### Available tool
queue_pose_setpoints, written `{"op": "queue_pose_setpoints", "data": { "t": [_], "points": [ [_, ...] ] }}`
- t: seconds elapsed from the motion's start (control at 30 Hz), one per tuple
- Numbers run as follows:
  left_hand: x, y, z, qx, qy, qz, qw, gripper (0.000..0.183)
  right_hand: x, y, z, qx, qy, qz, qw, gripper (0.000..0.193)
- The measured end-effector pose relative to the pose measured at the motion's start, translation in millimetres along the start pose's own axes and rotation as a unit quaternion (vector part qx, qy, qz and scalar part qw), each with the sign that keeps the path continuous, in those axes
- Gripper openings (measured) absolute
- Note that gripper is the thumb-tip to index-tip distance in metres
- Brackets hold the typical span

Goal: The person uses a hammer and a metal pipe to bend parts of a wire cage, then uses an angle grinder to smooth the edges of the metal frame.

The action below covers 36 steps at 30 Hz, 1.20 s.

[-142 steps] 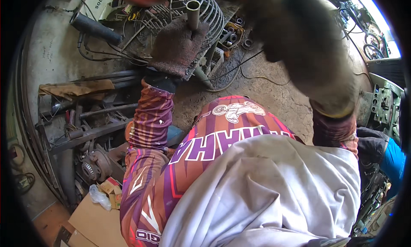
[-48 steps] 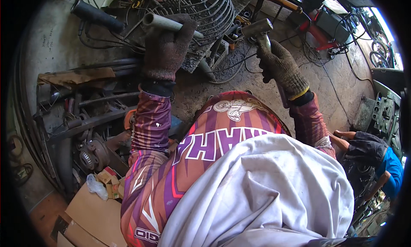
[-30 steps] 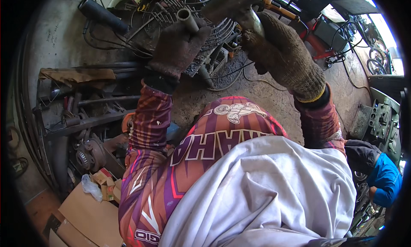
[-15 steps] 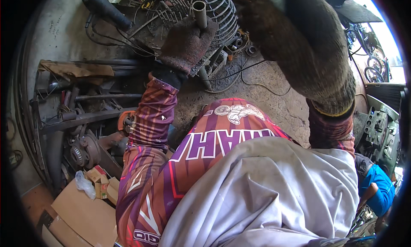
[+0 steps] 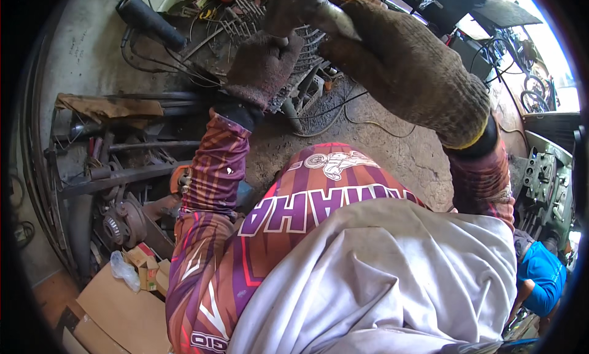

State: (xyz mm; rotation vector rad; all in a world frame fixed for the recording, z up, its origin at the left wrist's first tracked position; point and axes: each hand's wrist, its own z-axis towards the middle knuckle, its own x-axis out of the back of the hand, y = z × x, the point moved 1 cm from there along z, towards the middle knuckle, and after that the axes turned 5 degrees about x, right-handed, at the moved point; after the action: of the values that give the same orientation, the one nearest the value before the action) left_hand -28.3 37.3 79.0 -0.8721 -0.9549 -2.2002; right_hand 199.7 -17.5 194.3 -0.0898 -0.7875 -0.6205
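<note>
My left hand (image 5: 262, 66), in a dirty knit glove, is closed around an upright metal pipe whose top is now hidden. Over that fist comes the dark head of a hammer (image 5: 292, 9), covering the pipe's upper end; whether they touch I cannot tell. My right hand (image 5: 383, 50), in a worn grey-brown glove, grips the hammer's handle (image 5: 337, 21). Just beyond the left glove sits a cage of curved metal bars (image 5: 311, 47), partly covered by the hammer and gloves.
A dark cylindrical tool (image 5: 151, 21) with cables lies at upper left. Metal bars (image 5: 141, 140) and scrap crowd the left side, above a flattened cardboard box (image 5: 123, 308). Thin cable (image 5: 380, 125) crosses the floor. A person in a blue shirt (image 5: 542, 279) is at lower right beside machinery.
My right hand has swung down and left, bringing the hammer head over the pipe that was visible before. My left hand has stayed nearly in place.
</note>
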Motion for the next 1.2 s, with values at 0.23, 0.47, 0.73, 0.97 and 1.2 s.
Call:
{"op": "queue_pose_setpoints", "data": {
  "t": [0.23, 0.47, 0.73, 0.97, 1.2],
  "points": [
    [-3, 0, 7, 0.082, -0.054, -0.069, 0.993, 0.022, 12, 2, -9, -0.028, 0.078, 0.193, 0.978, 0.053],
    [21, -14, -14, 0.034, 0.059, -0.143, 0.987, 0.032, 18, -6, -21, -0.465, -0.003, 0.469, 0.750, 0.028],
    [58, -49, -56, 0.238, 0.114, -0.241, 0.934, 0.044, -62, -26, -91, -0.535, 0.070, 0.557, 0.631, 0.040],
    [45, -101, -4, 0.374, -0.080, 0.000, 0.924, 0.064, -105, -22, -112, -0.598, 0.005, 0.490, 0.634, 0.045],
    [-7, -129, 36, 0.311, -0.130, 0.110, 0.935, 0.069, -148, 83, -141, -0.590, -0.119, 0.239, 0.762, 0.055]
  ]
}}
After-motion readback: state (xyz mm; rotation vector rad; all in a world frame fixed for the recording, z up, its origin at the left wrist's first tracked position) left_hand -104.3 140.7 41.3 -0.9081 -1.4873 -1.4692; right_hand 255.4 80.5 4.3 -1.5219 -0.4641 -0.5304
